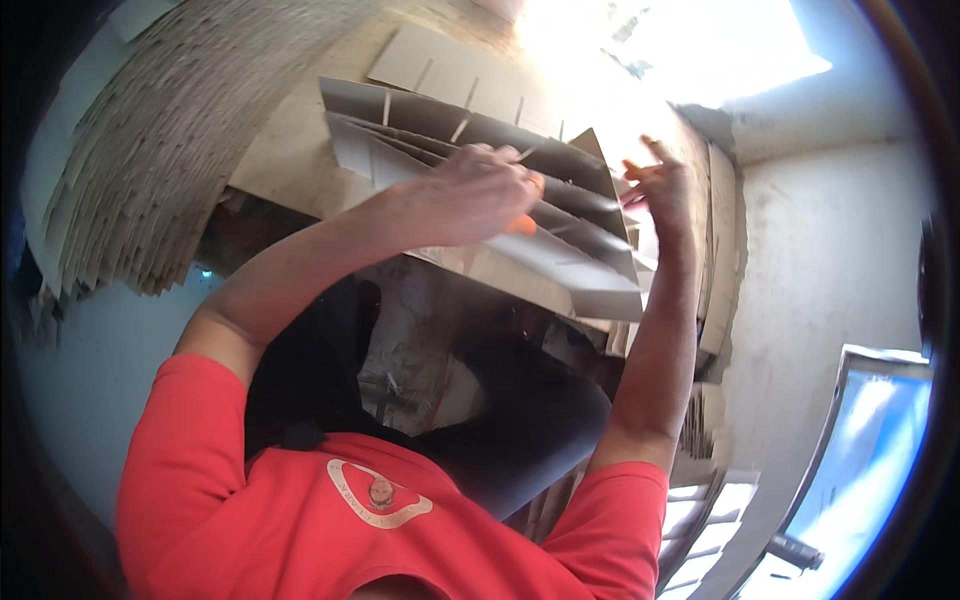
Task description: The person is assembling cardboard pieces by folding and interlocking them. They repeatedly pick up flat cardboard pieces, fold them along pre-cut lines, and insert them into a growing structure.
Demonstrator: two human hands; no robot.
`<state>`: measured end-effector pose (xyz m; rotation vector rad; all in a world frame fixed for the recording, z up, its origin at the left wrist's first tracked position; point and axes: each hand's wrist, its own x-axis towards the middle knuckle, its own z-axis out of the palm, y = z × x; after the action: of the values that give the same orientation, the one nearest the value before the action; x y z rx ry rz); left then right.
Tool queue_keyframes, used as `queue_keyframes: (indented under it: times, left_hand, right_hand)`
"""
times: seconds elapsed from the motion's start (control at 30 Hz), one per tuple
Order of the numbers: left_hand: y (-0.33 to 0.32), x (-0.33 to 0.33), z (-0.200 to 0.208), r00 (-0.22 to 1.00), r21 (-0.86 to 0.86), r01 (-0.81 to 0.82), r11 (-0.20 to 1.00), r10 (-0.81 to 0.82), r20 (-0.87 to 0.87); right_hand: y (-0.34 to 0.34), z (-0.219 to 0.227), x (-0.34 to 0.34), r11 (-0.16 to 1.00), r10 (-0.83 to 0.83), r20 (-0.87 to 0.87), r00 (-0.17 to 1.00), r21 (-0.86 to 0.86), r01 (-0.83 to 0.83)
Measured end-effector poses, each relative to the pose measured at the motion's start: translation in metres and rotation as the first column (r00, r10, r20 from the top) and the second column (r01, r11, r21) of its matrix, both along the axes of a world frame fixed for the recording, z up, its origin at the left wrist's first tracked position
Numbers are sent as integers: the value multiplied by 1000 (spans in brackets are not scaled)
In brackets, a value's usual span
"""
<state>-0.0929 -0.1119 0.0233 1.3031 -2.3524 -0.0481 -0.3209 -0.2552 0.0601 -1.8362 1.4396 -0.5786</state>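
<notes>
Several grey slotted cardboard divider strips [560,235] fan out over a worktable [290,160]. My left hand [480,190] is closed on top of the bundle near its middle, with an orange fingertip cover showing. At the strips' far right end is my right hand [662,185], fingers spread and orange-tipped, and it grips nothing. Both forearms reach in from red sleeves at the bottom.
A tall pile of cardboard strips [150,150] curves along the left. A flat slotted cardboard sheet [460,75] lies beyond the bundle. More cardboard stacks stand at the right [718,250] and lower right [700,500], beside a white wall and a metal frame [850,420].
</notes>
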Motion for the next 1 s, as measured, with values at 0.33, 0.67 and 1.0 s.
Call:
queue_keyframes:
  times: [0.33,0.67,1.0]
  left_hand:
    - [-17,-20,1,969,-241,-28,970,-33,-246]
    - [-30,-64,-8,994,35,43,998,-46,95]
    - [2,-59,-6,980,-122,17,992,-41,-195]
  right_hand:
    - [98,-111,-249,413,-562,-461,687,-876,-249]
    - [122,-164,-207,879,-466,-801,376,-369,302]
    - [106,-148,-239,946,-276,-710,648,-319,55]
